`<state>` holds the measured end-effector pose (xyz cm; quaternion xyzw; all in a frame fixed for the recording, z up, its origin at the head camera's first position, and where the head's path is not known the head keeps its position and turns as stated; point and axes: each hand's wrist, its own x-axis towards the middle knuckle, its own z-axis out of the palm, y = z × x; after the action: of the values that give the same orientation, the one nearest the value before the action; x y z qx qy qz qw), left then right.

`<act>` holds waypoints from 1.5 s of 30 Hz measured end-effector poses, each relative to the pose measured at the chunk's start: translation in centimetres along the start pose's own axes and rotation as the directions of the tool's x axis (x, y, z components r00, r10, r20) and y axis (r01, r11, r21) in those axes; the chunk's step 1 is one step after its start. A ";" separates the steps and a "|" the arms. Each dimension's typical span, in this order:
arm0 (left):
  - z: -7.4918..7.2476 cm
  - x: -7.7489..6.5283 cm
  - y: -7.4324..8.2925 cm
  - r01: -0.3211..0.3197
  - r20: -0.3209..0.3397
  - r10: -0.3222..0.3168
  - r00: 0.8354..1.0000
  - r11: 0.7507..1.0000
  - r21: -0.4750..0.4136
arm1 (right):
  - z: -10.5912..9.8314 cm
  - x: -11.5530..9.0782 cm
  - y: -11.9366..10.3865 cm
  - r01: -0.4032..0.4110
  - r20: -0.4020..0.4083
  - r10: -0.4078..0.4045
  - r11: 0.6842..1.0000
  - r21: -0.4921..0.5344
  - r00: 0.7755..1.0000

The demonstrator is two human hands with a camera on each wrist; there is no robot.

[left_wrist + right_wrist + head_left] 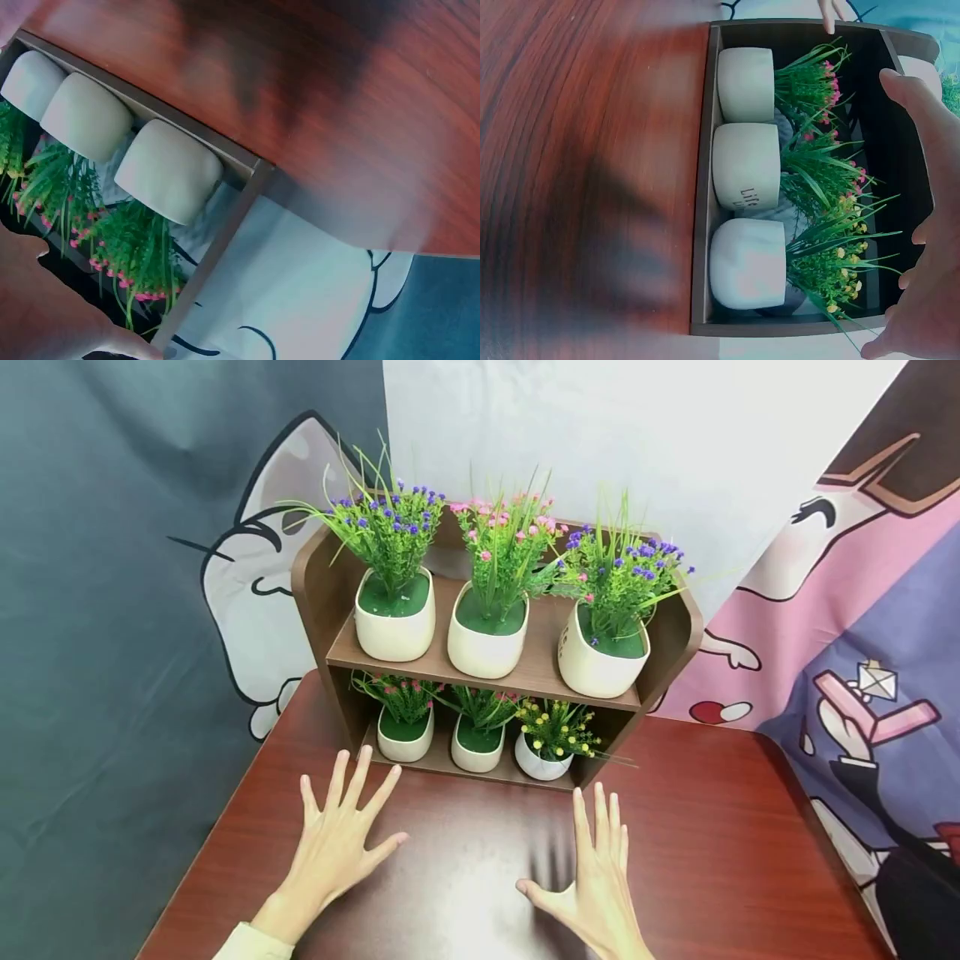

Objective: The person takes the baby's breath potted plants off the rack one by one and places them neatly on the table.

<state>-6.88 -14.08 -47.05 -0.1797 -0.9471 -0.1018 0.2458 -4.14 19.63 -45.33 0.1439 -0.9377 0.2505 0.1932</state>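
Observation:
Both hands hover over the table in front of a two-tier brown wooden shelf (480, 777), fingers spread and holding nothing. My left hand (333, 847) is nearest the shelf's lower left corner; my right hand (596, 885) is near its lower right. On the upper tier stand three cream pots: a purple-flowered plant (393, 610), a pink-flowered plant (487, 631) and another purple-flowered plant (603, 652). Below are two smaller pink-flowered plants, the left one (405, 735) and the middle one (477, 745), beside a yellow-flowered plant (543, 760) in a white round pot.
The reddish-brown table (712, 835) extends to both sides of the shelf. Behind it hangs a printed cloth (600, 435) with cartoon figures, and a teal cloth (97, 610) hangs at the left. Long grass blades stick out past the shelf's sides.

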 end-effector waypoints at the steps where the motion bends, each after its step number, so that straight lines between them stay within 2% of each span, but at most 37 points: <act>1: -0.2 0.0 -0.3 -0.003 -0.019 0.003 1.000 1.000 0.007 | 0.1 0.0 -0.2 -0.005 0.006 0.005 1.000 0.006 1.000; 3: -0.8 0.5 -1.0 -0.028 -0.102 0.030 0.994 0.999 0.019 | 0.3 0.1 -0.4 -0.003 0.002 0.002 1.000 0.021 1.000; 4: -1.3 1.0 -1.4 -0.047 -0.159 0.051 0.986 0.998 0.029 | 0.4 0.0 -0.5 0.000 -0.005 0.000 1.000 0.027 1.000; 5: -1.9 1.6 -1.8 -0.065 -0.215 0.073 0.974 0.997 0.045 | 0.4 0.0 -0.5 -0.001 -0.009 0.001 1.000 0.029 1.000; 7: -3.3 3.2 -2.6 -0.084 -0.334 0.104 0.937 0.994 0.072 | 0.4 -0.2 -0.5 0.003 -0.025 -0.003 0.999 0.036 1.000; 9: -4.9 4.9 -3.1 -0.081 -0.420 0.098 0.902 0.995 0.057 | 0.6 -0.5 -0.4 0.005 -0.044 -0.003 0.999 0.050 0.999; 11: -6.7 6.4 -3.4 -0.053 -0.454 0.040 0.890 0.998 -0.017 | 0.8 -1.0 -0.4 -0.001 -0.045 0.004 0.998 0.068 0.999; 14: -9.7 9.1 -4.0 -0.006 -0.448 -0.081 0.891 0.982 -0.190 | 1.1 -1.5 -0.5 -0.011 -0.039 0.014 0.996 0.092 0.999; 17: -12.1 12.5 -5.2 0.080 -0.367 -0.221 0.904 0.929 -0.362 | 1.1 -1.6 -0.4 -0.020 -0.033 0.023 0.995 0.093 0.999; 19: -12.8 15.0 -6.3 0.121 -0.308 -0.283 0.908 0.883 -0.454 | 0.9 -1.6 -0.2 -0.023 -0.045 0.027 0.995 0.096 0.999; 21: -12.9 17.2 -7.4 0.149 -0.250 -0.323 0.913 0.834 -0.532 | 0.8 -1.7 0.0 -0.035 -0.053 0.040 0.995 0.099 0.998; 22: -12.8 18.2 -7.9 0.138 -0.247 -0.315 0.916 0.827 -0.545 | 0.8 -1.7 0.1 -0.042 -0.055 0.048 0.994 0.099 0.997; 23: -12.5 19.1 -8.3 0.118 -0.259 -0.302 0.917 0.829 -0.547 | 0.8 -1.7 0.1 -0.051 -0.052 0.057 0.994 0.099 0.997; 25: -12.0 20.2 -8.8 0.090 -0.298 -0.275 0.914 0.855 -0.511 | 1.0 -1.9 0.2 -0.062 -0.042 0.066 0.994 0.093 0.997; 28: -11.5 20.7 -9.1 0.058 -0.388 -0.223 0.894 0.918 -0.392 | 1.5 -2.1 0.2 -0.064 -0.013 0.066 0.994 0.086 0.998; 30: -11.8 20.6 -8.9 0.083 -0.408 -0.225 0.885 0.938 -0.336 | 1.9 -2.1 0.1 -0.050 0.004 0.050 0.995 0.091 0.999; 34: -13.1 20.8 -8.2 0.155 -0.383 -0.235 0.893 0.961 -0.228 | 2.9 -1.5 -1.0 -0.031 0.033 0.027 0.991 0.132 0.999; 36: -13.4 21.1 -8.0 0.179 -0.391 -0.237 0.889 0.967 -0.179 | 3.2 -1.0 -1.9 -0.028 0.051 0.020 0.985 0.169 0.998; 38: -13.4 21.4 -8.0 0.186 -0.435 -0.231 0.871 0.972 -0.144 | 3.4 -0.4 -2.9 -0.020 0.069 0.006 0.978 0.206 0.998; 42: -12.5 21.6 -7.8 0.199 -0.544 -0.233 0.806 0.972 -0.121 | 3.6 0.6 -4.8 -0.009 0.105 -0.017 0.971 0.241 0.994; 43: -12.1 21.6 -7.7 0.204 -0.557 -0.239 0.795 0.971 -0.124 | 3.5 0.9 -5.3 -0.014 0.110 -0.013 0.970 0.243 0.994; 45: -11.4 21.7 -7.3 0.212 -0.566 -0.251 0.785 0.968 -0.136 | 3.3 1.4 -6.2 -0.017 0.110 -0.012 0.968 0.251 0.994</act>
<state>-22.50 -17.66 -27.17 -0.0307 -0.8383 -0.2117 0.5015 -4.01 12.48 -44.80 0.1797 -0.9078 0.3593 0.1209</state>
